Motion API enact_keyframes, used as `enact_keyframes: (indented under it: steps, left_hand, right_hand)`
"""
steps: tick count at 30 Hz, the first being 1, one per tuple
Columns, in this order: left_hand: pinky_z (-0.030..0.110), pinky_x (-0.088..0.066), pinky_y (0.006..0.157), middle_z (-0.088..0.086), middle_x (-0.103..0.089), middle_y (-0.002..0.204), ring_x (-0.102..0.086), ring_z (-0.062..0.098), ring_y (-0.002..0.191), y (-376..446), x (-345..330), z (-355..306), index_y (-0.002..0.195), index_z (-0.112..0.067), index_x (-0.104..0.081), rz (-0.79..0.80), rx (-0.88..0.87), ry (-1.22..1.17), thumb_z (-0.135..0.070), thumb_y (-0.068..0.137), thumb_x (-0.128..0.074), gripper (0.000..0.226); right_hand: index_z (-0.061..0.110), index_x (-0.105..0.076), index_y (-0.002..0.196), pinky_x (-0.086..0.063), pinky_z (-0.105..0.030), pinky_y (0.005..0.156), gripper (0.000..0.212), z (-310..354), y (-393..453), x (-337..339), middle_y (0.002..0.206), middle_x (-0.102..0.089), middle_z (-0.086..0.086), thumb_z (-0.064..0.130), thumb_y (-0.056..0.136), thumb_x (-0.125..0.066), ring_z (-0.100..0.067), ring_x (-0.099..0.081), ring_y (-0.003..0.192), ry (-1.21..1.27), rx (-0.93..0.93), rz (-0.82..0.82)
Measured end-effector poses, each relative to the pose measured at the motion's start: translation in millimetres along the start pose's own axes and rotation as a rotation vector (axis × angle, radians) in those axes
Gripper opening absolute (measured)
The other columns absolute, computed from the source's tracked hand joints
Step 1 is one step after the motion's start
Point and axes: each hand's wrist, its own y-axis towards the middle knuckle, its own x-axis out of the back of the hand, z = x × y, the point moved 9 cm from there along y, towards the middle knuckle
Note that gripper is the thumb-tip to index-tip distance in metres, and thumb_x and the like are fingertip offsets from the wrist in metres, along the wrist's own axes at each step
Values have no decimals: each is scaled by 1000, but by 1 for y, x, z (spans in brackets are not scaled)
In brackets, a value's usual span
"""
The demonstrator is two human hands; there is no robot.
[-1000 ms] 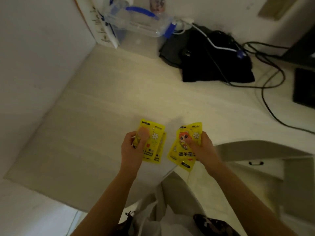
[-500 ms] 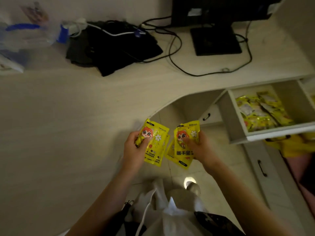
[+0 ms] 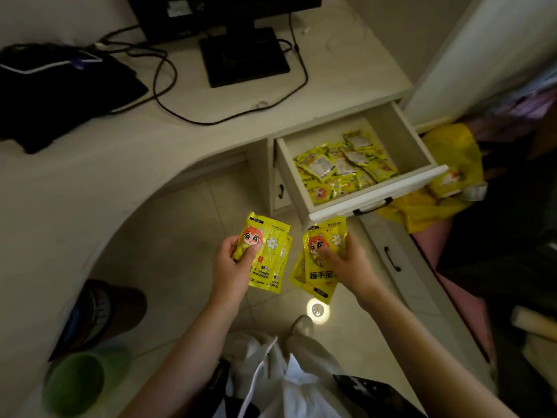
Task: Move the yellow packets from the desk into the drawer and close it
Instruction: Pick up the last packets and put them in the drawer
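Note:
My left hand [image 3: 230,262] grips a small stack of yellow hand-warmer packets [image 3: 266,259] with a cartoon face and a white flower. My right hand [image 3: 346,263] grips another stack of yellow packets [image 3: 316,274], fanned downward. Both hands hover over the tiled floor, in front of the curved desk [image 3: 90,182]. Up and to the right, the top drawer [image 3: 373,191] is pulled open, its front edge just above my right hand. Several yellow packets [image 3: 340,168] lie piled inside it.
A black monitor stand [image 3: 244,55], cables [image 3: 168,95] and a black bag [image 3: 60,89] sit on the desk. Below the open drawer are closed drawers with black handles [image 3: 391,259]. A yellow plastic bag [image 3: 443,188] lies right of the drawer. A green bin [image 3: 75,384] stands lower left.
The view has swung right, from the bare desk corner to the open drawer. Both hands, still holding their packets, have left the desk and moved over the floor, nearer the drawer.

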Motion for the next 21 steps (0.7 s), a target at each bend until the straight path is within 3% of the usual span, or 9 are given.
enact_keyframes:
  steps: [2,5,7,12,17,21]
  left_hand:
    - [30,-53,70,2,-69,96,-66,16,82,-4,-23,-3,99,-25,-58,5,0,3,-18,84,-70,19]
    - [31,-53,70,0,-68,94,-66,16,81,-6,-52,-9,91,-31,-58,8,9,3,-18,84,-69,19]
    - [31,-53,69,0,-68,92,-65,16,80,-4,-70,-13,87,-32,-58,18,16,5,-17,84,-70,19]
    - [13,-50,57,-4,-67,89,-64,8,74,17,-114,-26,93,-26,-59,50,45,-60,-11,83,-71,22]
    - [28,-53,71,-2,-69,91,-66,14,79,59,-157,-40,94,-24,-60,63,100,-111,-9,81,-72,24]
    - [30,-53,75,3,-69,97,-66,17,84,100,-189,-55,103,-18,-59,75,119,-100,-7,79,-74,30]
  right_hand:
    - [12,-50,121,-56,-35,78,36,-3,5,21,111,-67,-5,15,88,-63,-19,-67,95,9,-10,-1]
    - [11,-50,121,-54,-22,67,33,-3,12,46,109,-67,-4,12,90,-61,-11,-66,85,33,-11,4]
    - [10,-50,121,-53,-21,67,33,-3,21,62,110,-66,-4,12,90,-61,-12,-66,86,40,-15,-6]
    - [12,-49,121,-52,-19,64,33,11,59,95,110,-66,-3,14,91,-60,-7,-65,85,58,-24,-25]
    - [16,-48,117,-56,-38,81,30,37,116,125,114,-65,-6,20,90,-61,-19,-66,96,13,-25,-45]
    - [17,-46,115,-56,-48,86,31,62,165,143,111,-66,-6,27,90,-62,-22,-67,96,-55,-28,-56]
